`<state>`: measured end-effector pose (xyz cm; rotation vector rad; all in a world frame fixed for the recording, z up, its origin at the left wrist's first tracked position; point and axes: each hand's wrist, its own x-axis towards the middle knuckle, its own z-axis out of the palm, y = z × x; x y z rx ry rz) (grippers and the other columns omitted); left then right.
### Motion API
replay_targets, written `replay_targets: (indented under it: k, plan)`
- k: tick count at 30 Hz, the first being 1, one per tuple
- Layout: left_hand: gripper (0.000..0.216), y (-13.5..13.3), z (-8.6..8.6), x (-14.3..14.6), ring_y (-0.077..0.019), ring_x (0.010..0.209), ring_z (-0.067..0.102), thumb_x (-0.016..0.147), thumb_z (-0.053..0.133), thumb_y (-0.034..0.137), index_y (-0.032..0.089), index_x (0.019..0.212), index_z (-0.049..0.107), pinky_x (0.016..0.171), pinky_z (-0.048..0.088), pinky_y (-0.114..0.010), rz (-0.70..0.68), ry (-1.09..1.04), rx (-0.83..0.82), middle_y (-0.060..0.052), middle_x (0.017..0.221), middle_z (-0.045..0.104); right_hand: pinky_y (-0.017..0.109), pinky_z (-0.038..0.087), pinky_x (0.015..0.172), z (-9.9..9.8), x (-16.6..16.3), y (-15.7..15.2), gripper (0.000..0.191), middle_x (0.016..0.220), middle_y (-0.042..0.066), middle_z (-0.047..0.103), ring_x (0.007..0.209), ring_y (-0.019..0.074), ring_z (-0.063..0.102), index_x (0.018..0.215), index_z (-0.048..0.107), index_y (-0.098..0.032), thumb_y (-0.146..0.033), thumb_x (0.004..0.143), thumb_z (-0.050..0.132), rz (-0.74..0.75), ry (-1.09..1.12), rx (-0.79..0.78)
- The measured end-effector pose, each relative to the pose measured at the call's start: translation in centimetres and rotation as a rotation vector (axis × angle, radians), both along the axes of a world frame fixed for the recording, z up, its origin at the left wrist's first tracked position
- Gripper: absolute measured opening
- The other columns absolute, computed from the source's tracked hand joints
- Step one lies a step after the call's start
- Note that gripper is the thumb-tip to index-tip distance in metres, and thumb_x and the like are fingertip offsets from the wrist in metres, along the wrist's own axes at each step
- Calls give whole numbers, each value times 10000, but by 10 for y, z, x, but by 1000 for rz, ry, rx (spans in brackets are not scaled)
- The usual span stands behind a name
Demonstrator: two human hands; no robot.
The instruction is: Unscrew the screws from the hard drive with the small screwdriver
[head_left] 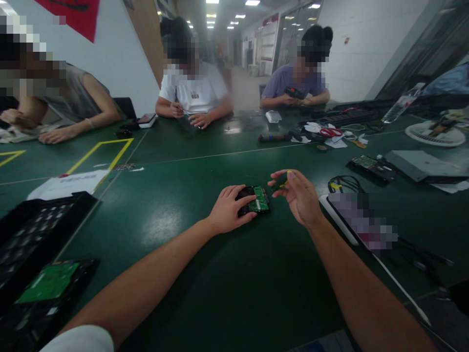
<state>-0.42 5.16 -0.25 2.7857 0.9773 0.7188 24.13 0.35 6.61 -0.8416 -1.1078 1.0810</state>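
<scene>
A hard drive (261,199) lies on the green table with its green circuit board facing up. My left hand (231,209) is laid over its left part, fingers and thumb gripping it against the tabletop. To the right of the drive, my right hand (298,196) is raised slightly above the table. Between its thumb and fingers it pinches what looks like a small screwdriver (281,184) with yellow on its handle. The fingers cover much of this tool, and its tip cannot be made out.
A black tray (40,234) and another circuit-board drive (51,282) lie at left. On the right are a phone (361,220) on a white stand, cables, a third drive (372,167) and a grey metal box (428,165). Three people sit across the table.
</scene>
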Motion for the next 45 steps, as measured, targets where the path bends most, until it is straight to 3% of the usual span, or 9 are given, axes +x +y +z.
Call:
replay_targets:
  k: [4,11,17,25,45]
  plan:
    - [584,0,1,1,-395,1454,479,981,668,594,306,1489,658,1201,386,-636,-4,-7,4,-152,1608,492,292,616,680,-2,1,2,347,1143,62,732,988,204,725,1065,758,-262,-575,1016,617,31,48,-5]
    - [577,-1,2,1,-386,1459,472,988,659,593,301,1486,659,1208,385,-625,-6,-5,8,-153,1604,488,246,563,611,-2,1,2,287,1095,34,709,924,169,687,1102,777,-297,-545,974,708,-62,-66,21]
    - [560,-2,5,1,-390,1459,472,984,665,589,298,1462,679,1209,384,-631,0,-12,3,-151,1596,496,270,578,631,-1,1,0,301,1078,56,759,965,198,722,1063,778,-277,-557,978,706,-17,-71,4]
    - [577,-1,2,0,-393,1470,460,979,672,593,324,1489,653,1201,386,-644,4,-3,-15,-136,1615,485,317,589,651,-1,2,0,465,984,76,779,945,229,734,1053,774,-253,-674,1006,581,3,-34,-22]
    - [584,0,-1,1,-390,1479,456,987,658,599,319,1499,646,1214,376,-640,7,7,1,-146,1624,469,299,615,684,-9,8,5,384,1023,66,723,1003,215,691,1045,786,-277,-622,1010,621,22,-117,-19]
